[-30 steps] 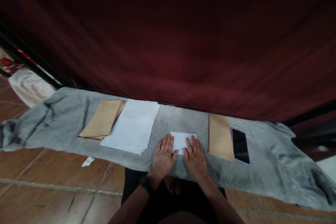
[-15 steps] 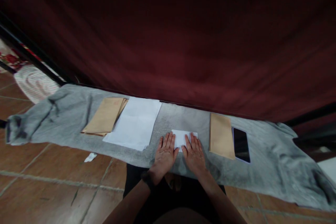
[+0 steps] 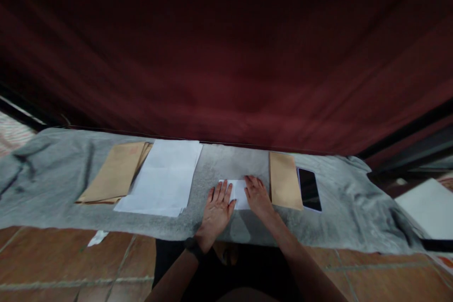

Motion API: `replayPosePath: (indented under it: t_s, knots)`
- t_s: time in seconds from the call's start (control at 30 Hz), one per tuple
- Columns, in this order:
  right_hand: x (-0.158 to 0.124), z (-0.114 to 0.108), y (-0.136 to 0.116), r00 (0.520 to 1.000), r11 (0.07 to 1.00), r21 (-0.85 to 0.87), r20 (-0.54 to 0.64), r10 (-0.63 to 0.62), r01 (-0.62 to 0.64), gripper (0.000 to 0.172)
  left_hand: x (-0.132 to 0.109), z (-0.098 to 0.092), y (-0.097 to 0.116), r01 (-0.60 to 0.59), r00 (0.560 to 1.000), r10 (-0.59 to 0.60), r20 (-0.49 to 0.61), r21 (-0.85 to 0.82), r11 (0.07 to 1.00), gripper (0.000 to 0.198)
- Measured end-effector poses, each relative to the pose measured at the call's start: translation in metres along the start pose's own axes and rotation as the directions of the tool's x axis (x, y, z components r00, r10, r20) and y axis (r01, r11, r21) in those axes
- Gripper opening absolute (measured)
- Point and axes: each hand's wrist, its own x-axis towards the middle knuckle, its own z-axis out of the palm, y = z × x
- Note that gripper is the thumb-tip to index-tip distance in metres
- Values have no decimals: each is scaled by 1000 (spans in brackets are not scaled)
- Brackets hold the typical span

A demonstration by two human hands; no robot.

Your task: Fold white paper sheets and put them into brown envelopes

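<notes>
A small folded sheet of white paper (image 3: 239,194) lies on the grey cloth in front of me. My left hand (image 3: 217,206) rests flat on its left part, fingers spread; a dark band circles that wrist. At the paper's right edge is my right hand (image 3: 259,197), its fingers bent and close together on the upper corner. The fingertips partly hide that edge. Left of my hands lies a stack of larger white sheets (image 3: 163,177). To the right, a brown envelope (image 3: 285,180) sits near my right hand.
Several brown envelopes (image 3: 112,172) overlap at the left of the white stack. A phone (image 3: 309,189) lies beside the right envelope. Grey cloth (image 3: 347,207) covers the narrow surface before a dark red curtain (image 3: 226,80). A white scrap (image 3: 98,238) is on the tiled floor.
The view has shifted, moving the scene leftward. My right hand has gone from lying flat on the paper to its right edge, fingers now bent. My left hand stays flat, slightly further onto the paper.
</notes>
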Motion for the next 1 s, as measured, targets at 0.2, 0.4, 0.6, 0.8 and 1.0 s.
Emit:
replayPosePath:
  t_s: [0.2, 0.4, 0.6, 0.8, 1.0]
  knots:
    - [21, -12, 5, 995, 998, 50, 96, 26, -30, 37, 22, -8, -7, 71, 996, -70, 58, -23, 997, 51]
    - [25, -28, 3, 989, 992, 111, 145, 37, -53, 27, 40, -19, -20, 67, 991, -58, 119, -75, 995, 41]
    - [32, -67, 1, 998, 968, 249, 56, -24, 9, 24, 59, -59, -24, 48, 993, -29, 113, -170, 984, 23]
    - [16, -84, -2, 979, 925, 344, -172, -109, 164, 24, 46, -81, -20, -68, 996, 62, -64, -91, 994, 25]
    - [-40, -38, -5, 980, 948, 251, -49, -192, 198, 28, -7, -33, -17, -185, 980, 186, 67, -22, 982, 49]
